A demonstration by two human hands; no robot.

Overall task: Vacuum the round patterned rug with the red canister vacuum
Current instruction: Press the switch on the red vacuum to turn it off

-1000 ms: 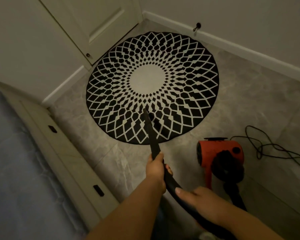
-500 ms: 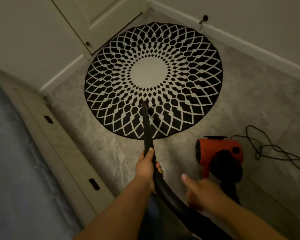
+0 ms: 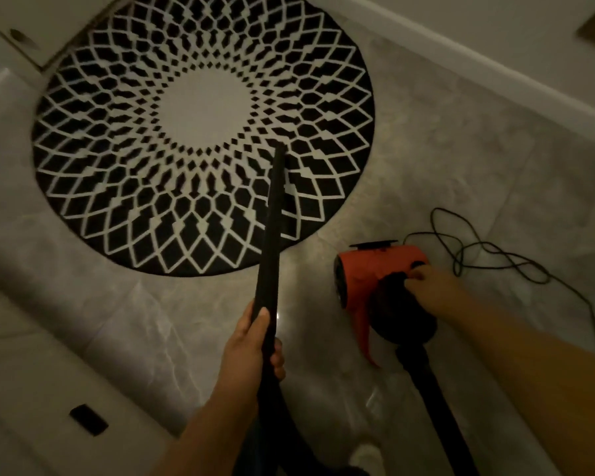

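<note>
The left hand (image 3: 251, 341) grips the stiff black wand (image 3: 272, 228), tip over the round patterned rug (image 3: 117, 173). The right hand (image 3: 426, 283) rests on the red plastic canister vacuum (image 3: 364, 269), fingers curled; its grasp is unclear. Probably light; steer from mid-wand.

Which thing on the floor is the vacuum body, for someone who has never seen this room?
Find the round black-and-white rug on the grey tiled floor. Just off its near right edge sits the red vacuum, with the right hand on top. It is the only red thing there, with a loose black cord trailing beside it.
</note>
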